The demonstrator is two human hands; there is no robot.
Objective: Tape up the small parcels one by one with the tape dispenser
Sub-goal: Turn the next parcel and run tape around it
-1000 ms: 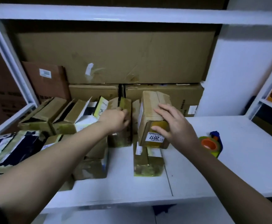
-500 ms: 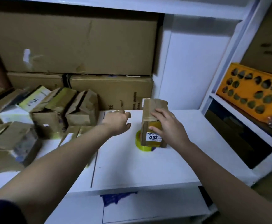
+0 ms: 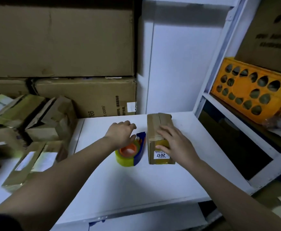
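Brown cardboard fills my view: the parcel (image 3: 159,129) stands on the white shelf (image 3: 136,184), and I take it as my landmark. My right hand (image 3: 174,144) lies flat on its top, fingers straight. Just left of the parcel sits the dispenser (image 3: 133,151); my left hand (image 3: 121,133) hovers over it, fingers loosely curled, gripping nothing. Further left lie more parcels (image 3: 36,124).

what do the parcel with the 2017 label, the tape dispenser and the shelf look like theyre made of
Parcel: brown cardboard by its matte flaps, with glossy, yellowish clear tape on the near end.
Tape dispenser: likely hard plastic, smooth blue body, orange hub; the roll is translucent yellowish film.
Shelf: smooth white board, painted or laminated; cannot tell which.
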